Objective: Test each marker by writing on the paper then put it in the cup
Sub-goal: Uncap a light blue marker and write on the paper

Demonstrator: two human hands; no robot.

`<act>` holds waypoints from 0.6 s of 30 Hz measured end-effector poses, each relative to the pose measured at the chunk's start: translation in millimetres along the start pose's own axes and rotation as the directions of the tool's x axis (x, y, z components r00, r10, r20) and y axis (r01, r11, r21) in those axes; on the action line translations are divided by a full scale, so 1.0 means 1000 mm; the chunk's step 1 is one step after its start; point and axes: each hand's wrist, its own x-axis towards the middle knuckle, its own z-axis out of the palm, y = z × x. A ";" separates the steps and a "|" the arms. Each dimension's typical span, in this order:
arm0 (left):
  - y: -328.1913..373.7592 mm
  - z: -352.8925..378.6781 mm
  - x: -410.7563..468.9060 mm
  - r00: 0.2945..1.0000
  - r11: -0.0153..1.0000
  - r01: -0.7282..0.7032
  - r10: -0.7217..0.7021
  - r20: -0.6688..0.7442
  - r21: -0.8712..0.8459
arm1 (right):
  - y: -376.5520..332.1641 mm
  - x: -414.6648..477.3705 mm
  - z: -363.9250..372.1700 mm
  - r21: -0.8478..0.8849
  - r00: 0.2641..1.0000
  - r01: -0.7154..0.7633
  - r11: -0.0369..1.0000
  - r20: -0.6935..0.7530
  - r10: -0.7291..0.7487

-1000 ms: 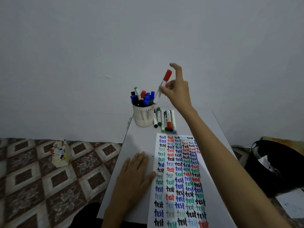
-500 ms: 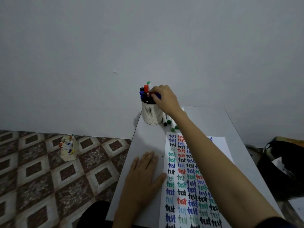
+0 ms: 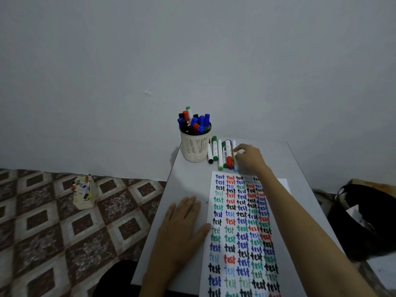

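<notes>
The right hand (image 3: pixel 249 157) reaches to the far side of the table (image 3: pixel 192 179), where a row of markers (image 3: pixel 221 154) lies just to the right of the cup (image 3: pixel 195 146). Its fingers are curled and pinch the light-blue marker (image 3: pixel 235 168) at the right end of this row (I cannot tell if it is already lifted from the table). The cup stands upright near the wall, full of capped markers in blue, black, red and green. The left hand (image 3: pixel 182 228) lies flat on the table with straight fingers, holding nothing, its thumb touching the left edge of the paper (image 3: pixel 242 232). The paper is covered with the word "test" in many colours.
</notes>
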 end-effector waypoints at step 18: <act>0.000 0.001 -0.005 0.999 0.997 -0.017 0.013 -0.051 -0.072 | 0.025 -0.049 -0.043 0.623 0.898 0.149 0.768 -0.410 0.158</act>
